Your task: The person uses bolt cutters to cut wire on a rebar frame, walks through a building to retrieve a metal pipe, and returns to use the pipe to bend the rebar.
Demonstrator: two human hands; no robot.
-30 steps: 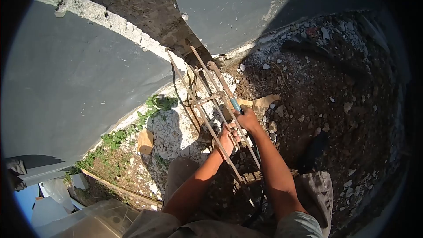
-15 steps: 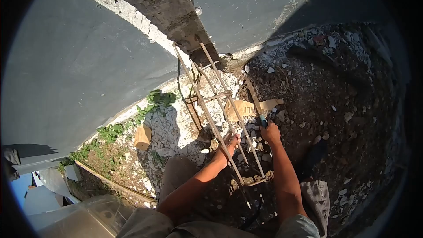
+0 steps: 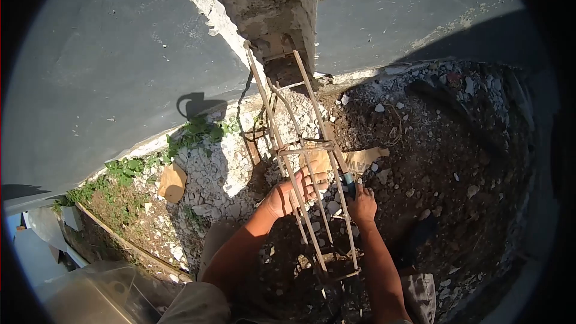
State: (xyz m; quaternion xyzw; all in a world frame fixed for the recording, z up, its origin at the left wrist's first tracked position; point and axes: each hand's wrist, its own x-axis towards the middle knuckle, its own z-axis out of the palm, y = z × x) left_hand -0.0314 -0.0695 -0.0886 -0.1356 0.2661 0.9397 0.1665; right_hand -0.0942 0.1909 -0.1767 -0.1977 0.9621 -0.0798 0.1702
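Note:
A long cage of rusty bars (image 3: 316, 111) tied with cross pieces runs from the gap in the wall down towards my body. My left hand (image 3: 295, 192) is at the bars on the left side, its fingers reaching in among them and curled; their exact hold on a bar is hard to make out. On the right, my right hand (image 3: 362, 204) is closed round the blue-green handle of a tool (image 3: 349, 180). The tool's upper part lies behind or against the right bar, and its tip is hidden.
Grey walls (image 3: 132, 42) flank a rough concrete recess (image 3: 264, 0). White rubble (image 3: 210, 186), green plants (image 3: 126, 171) and torn brown paper (image 3: 173, 183) lie along the left wall's base. More paper (image 3: 364, 159) lies near the tool. Dark soil with stones (image 3: 438, 168) is at right.
The view has shifted. My left hand has moved up along the bars, and its fingers have spread further across them. The tool in my right hand now sits closer to the right bar.

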